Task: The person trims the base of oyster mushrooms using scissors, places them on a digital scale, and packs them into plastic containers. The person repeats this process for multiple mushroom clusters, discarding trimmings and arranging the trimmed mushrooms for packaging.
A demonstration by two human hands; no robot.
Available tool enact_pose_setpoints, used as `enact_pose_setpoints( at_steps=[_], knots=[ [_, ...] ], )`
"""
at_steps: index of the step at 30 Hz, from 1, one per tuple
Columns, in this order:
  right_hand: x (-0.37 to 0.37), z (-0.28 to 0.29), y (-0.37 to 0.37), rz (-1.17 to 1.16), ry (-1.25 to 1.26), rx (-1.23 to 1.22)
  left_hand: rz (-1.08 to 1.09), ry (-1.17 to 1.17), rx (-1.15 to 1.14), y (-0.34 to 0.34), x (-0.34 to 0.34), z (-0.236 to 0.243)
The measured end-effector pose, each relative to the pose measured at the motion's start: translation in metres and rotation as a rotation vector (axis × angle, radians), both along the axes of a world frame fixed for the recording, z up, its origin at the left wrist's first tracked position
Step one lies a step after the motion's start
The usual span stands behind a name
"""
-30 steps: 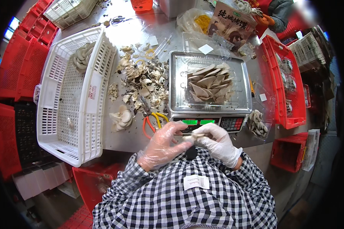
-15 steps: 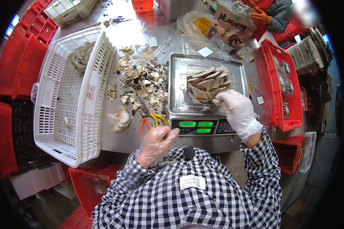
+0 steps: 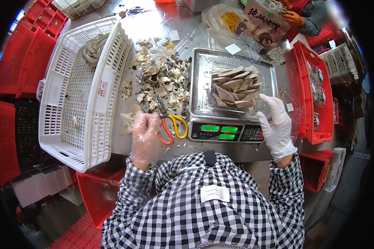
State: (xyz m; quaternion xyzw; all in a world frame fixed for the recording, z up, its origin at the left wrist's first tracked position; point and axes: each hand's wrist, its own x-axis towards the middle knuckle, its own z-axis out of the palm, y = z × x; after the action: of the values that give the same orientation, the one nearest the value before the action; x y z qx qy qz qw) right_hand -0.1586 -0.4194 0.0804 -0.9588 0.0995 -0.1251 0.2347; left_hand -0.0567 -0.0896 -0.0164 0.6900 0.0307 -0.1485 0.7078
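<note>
The left hand (image 3: 145, 135), in a clear plastic glove, lies loosely curled over pale oyster mushroom pieces (image 3: 131, 118), beside orange-and-yellow-handled scissors (image 3: 170, 124). The white-gloved right hand (image 3: 277, 124) touches, fingers spread, the clear plastic tray of grey-brown oyster mushrooms (image 3: 235, 87) on the steel digital scale (image 3: 230, 133).

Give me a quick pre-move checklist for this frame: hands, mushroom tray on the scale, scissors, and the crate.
1. Right hand at the clear tray of mushrooms, fingers on its near right corner: ok.
2. Tray sits fully on the scale pan: ok.
3. Scale display lit: ok; whether the reading is settled: cannot tell.
4. Left hand gloved, beside the scissors; whether it grips a mushroom piece: cannot tell.
5. Scissors lie on the table with handles toward the person, not in either hand: ok.
6. White crate on the left holds some mushrooms at its far end: ok.
</note>
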Motion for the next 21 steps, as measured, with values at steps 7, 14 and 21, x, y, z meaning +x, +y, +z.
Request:
enact_pose_setpoints(
  at_steps=[7,14,21],
  knots=[
    [-0.018,-0.007,-0.012,-0.05,-0.058,0.103,-0.017,-0.031,0.085,-0.006,0.007,0.004],
    [-0.012,-0.012,-0.008,-0.005,-0.123,0.149,-0.114,-0.044,-0.022,-0.034,0.007,0.018],
    [0.013,-0.018,0.003,0.066,-0.091,-0.001,-0.349,-0.741,0.315,-0.075,0.025,0.029]
  ],
)
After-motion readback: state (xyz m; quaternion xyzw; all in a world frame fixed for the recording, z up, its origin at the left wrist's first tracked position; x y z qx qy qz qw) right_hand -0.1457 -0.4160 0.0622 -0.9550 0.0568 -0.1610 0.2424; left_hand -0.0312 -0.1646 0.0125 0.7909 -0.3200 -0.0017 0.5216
